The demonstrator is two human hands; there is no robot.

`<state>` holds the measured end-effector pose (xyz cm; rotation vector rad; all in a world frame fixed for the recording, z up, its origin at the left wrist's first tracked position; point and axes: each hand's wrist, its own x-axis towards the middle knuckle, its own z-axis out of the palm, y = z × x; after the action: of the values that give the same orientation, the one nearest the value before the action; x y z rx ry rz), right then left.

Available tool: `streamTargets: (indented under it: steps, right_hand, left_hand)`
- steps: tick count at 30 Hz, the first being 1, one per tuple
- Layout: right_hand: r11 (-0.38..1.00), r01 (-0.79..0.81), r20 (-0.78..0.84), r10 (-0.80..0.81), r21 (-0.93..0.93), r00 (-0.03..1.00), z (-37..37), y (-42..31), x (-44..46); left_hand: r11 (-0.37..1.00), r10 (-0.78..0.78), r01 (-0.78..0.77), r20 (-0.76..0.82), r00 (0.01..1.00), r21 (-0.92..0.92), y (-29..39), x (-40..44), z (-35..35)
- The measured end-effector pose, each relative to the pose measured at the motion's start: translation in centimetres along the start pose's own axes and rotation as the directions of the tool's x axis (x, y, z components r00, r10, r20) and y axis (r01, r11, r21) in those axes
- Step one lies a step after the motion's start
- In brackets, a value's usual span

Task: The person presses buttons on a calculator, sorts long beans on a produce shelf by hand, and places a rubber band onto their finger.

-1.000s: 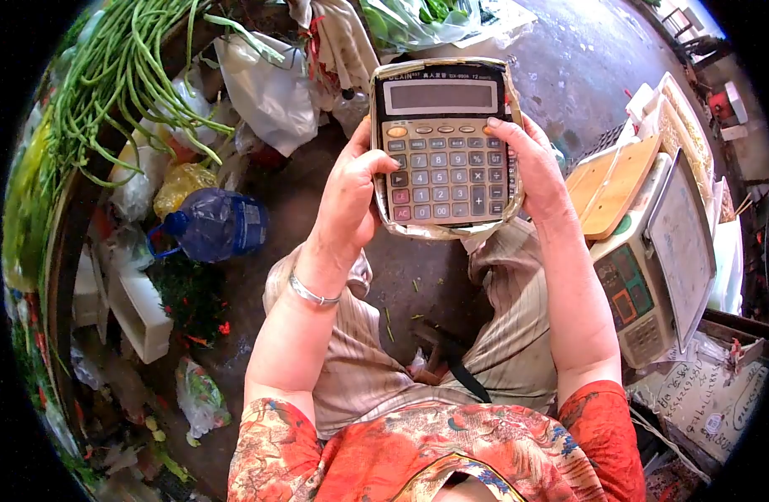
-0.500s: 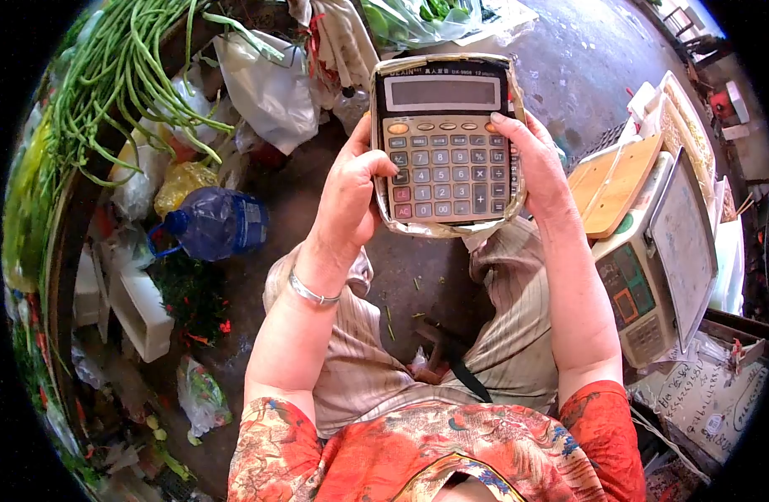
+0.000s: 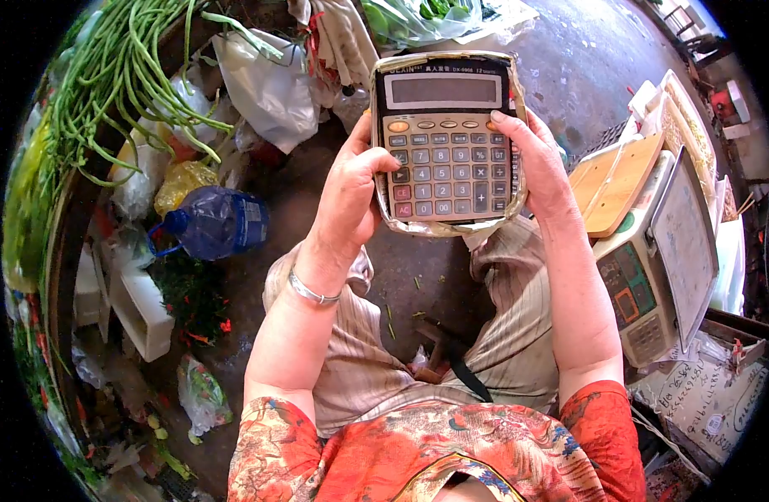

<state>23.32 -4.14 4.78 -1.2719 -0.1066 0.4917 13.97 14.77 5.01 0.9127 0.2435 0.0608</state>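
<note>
A large desk calculator (image 3: pixel 451 159) with a taped, worn edge is held up before me above my knees, its keys and dark display facing me. My left hand (image 3: pixel 351 188) grips its left side, the thumb lying over the keys at the left edge. On the opposite side my right hand (image 3: pixel 539 167) holds the calculator, with the thumb at the orange key in the upper right corner. The fingers of both hands are mostly hidden behind the calculator. No digits can be made out on the display.
At the left, long green beans (image 3: pixel 142 75) hang over a stall edge, above a blue plastic bottle (image 3: pixel 221 223) and a white plastic bag (image 3: pixel 267 88). To the right stands a weighing scale (image 3: pixel 631 293) with a wooden board (image 3: pixel 615 184) beside it. Bagged greens (image 3: pixel 426 21) lie ahead.
Both hands and the calculator stay almost in place. The calculator appears very slightly shifted or tilted; the grip is the same.
</note>
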Motion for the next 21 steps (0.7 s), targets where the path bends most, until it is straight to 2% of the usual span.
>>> streamTargets:
  steps: [6, 21]
  right_hand:
    - [0.999, -0.007, -0.017, 0.006, -0.046, 1.0, -0.13, -0.01, 0.11]
    - [1.0, 0.008, 0.004, -0.008, -0.011, 1.0, -0.17, 0.06, 0.13]
  left_hand:
    - [1.0, -0.014, 0.014, 0.002, 1.0, -0.009, 0.1, -0.07, 0.19]
    - [1.0, -0.008, 0.008, 0.007, 1.0, -0.005, 0.14, -0.14, 0.25]
